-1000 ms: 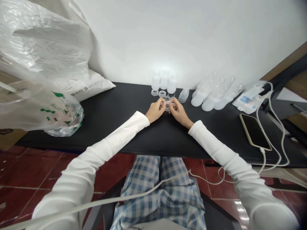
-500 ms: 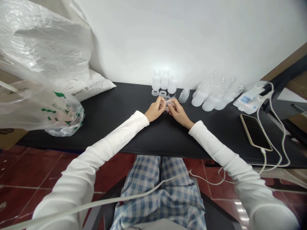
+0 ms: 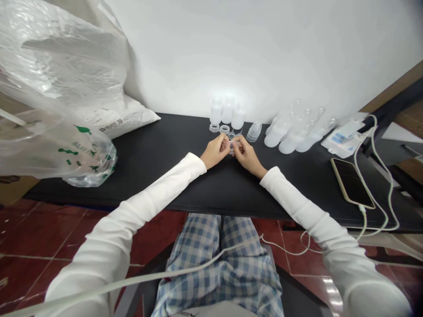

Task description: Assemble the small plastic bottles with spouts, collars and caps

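My left hand [image 3: 216, 152] and my right hand [image 3: 247, 156] meet over the black table, fingers closed from both sides on a clear plastic ring [image 3: 233, 143]. The fingers cover much of it. Just beyond lie two more clear rings, one a bottle collar [image 3: 214, 127] and the other a similar collar [image 3: 224, 129]. Clear nipples [image 3: 235, 133] show partly behind my fingertips. Three frosted bottles [image 3: 228, 111] stand against the wall, and a stack of clear caps [image 3: 254, 132] leans to their right.
Several assembled frosted bottles [image 3: 292, 134] are grouped at the right, near a white packet [image 3: 343, 137]. A phone [image 3: 353, 182] with a white cable lies at the right edge. Large plastic bags [image 3: 86, 154] occupy the left end of the black table [image 3: 148, 149].
The ring has tilted a little between my fingers, and my left fingers have shifted slightly to the right. The other objects stay where they were.
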The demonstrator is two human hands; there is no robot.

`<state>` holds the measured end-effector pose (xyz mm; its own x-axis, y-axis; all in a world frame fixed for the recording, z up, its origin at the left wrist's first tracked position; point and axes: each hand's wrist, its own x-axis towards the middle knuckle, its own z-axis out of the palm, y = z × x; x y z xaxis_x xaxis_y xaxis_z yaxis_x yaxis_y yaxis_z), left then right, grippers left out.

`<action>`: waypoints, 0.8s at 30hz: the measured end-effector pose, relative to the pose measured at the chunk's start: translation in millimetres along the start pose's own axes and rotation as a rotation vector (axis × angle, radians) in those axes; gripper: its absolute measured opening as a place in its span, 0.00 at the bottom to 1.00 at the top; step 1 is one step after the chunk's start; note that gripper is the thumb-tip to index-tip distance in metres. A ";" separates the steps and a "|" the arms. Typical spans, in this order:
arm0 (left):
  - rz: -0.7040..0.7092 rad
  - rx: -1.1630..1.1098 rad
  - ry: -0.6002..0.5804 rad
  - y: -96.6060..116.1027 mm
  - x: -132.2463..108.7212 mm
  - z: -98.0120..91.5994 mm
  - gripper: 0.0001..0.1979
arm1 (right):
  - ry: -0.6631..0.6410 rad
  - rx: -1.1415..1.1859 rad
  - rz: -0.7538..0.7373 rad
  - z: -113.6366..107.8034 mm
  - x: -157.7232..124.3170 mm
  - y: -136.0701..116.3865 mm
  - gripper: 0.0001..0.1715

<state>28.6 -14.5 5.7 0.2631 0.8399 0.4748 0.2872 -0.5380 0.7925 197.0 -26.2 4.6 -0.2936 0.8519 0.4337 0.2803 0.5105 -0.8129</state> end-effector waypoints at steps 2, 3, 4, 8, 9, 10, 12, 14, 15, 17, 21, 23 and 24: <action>-0.013 -0.012 -0.001 1.8 0.0 0.6 0.09 | -0.004 0.022 0.008 0.0 0.2 1.8 0.22; -0.019 -0.021 0.002 2.8 0.0 0.7 0.09 | -0.006 0.044 0.017 0.1 0.5 3.2 0.22; -0.023 -0.031 0.005 3.6 0.1 0.5 0.09 | -0.010 0.071 0.026 0.2 0.8 4.8 0.21; -0.025 -0.078 -0.003 5.0 0.7 -2.0 0.10 | -0.023 0.148 0.060 0.4 2.3 9.4 0.22; -0.022 -0.089 -0.011 4.8 1.0 -2.7 0.10 | -0.026 0.152 0.066 0.4 2.4 9.6 0.23; -0.019 -0.098 -0.019 4.5 1.2 -3.3 0.11 | -0.030 0.151 0.070 0.4 2.4 9.2 0.23; -0.017 -0.107 -0.028 3.5 1.5 -4.1 0.11 | -0.037 0.141 0.068 0.3 2.0 7.5 0.24; -0.025 -0.106 -0.024 2.0 1.7 -4.3 0.11 | -0.037 0.110 0.053 0.3 1.2 4.6 0.24; -0.033 -0.105 -0.020 1.0 1.6 -4.2 0.11 | -0.038 0.085 0.042 0.3 0.7 2.9 0.24; -0.048 -0.104 -0.008 -1.3 1.3 -3.9 0.10 | -0.042 0.026 0.020 0.3 -0.3 -0.3 0.24; -0.027 -0.090 -0.010 -7.1 0.4 -3.0 0.10 | -0.044 -0.053 -0.009 -0.6 -1.4 -3.5 0.23; 0.011 -0.061 -0.015 -9.8 0.1 -2.8 0.11 | -0.045 -0.079 -0.017 -1.0 -1.4 -2.0 0.23; 0.034 -0.041 -0.017 -10.8 0.0 -2.6 0.11 | -0.046 -0.095 -0.022 -1.1 -1.3 -0.5 0.23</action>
<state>23.0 -8.5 -1.9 0.2880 0.8195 0.4955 0.2402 -0.5627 0.7910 198.3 -27.5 4.9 -0.3420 0.8350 0.4311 0.3577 0.5399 -0.7619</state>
